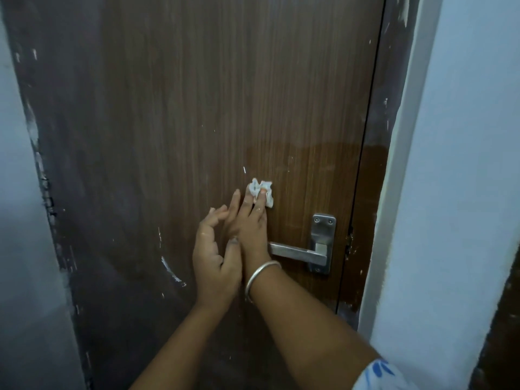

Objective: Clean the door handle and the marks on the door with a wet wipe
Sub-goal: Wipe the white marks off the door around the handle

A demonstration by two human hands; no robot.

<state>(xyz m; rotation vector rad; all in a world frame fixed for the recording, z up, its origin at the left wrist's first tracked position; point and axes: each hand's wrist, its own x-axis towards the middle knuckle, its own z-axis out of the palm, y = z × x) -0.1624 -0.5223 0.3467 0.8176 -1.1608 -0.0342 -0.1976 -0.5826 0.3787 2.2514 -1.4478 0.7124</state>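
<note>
The brown door [197, 108] shows a damp sheen [309, 159] above the door handle [298, 253], which I judge wiped, with white marks [171, 270] low on the left not yet done; my right hand [250, 223] presses the wet wipe [263, 191] above-left of the handle under straight fingers, my left hand [213, 257] beside it, fingers loosely apart, empty.

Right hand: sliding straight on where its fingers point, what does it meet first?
Probably nothing but bare door. The right hand points up with the wipe under its fingers; the white mark lies just left of that line.
</note>
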